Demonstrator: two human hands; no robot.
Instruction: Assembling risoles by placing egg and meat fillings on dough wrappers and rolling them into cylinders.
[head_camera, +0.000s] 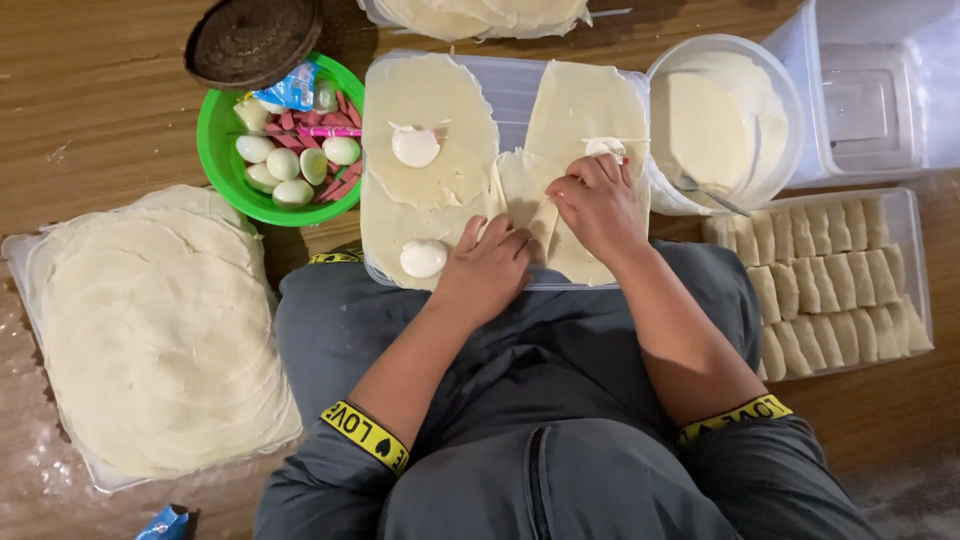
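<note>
My left hand (492, 262) and my right hand (598, 203) press together on a pale thin wrapper (580, 110) laid on an upturned clear plastic lid (512, 90), folding its lower edge. A piece of boiled egg (604, 147) sits on that wrapper just above my right fingers. To the left lie two more wrappers (425, 110), each with an egg piece (415, 146) on top; the lower egg piece (423, 258) is beside my left thumb.
A green bowl (218, 150) holds egg halves and red sausage strips. A large stack of round wrappers (150, 330) lies on plastic at left. A clear tub of white batter (720, 120) with a spoon stands at right, above a tray of finished rolls (830, 280).
</note>
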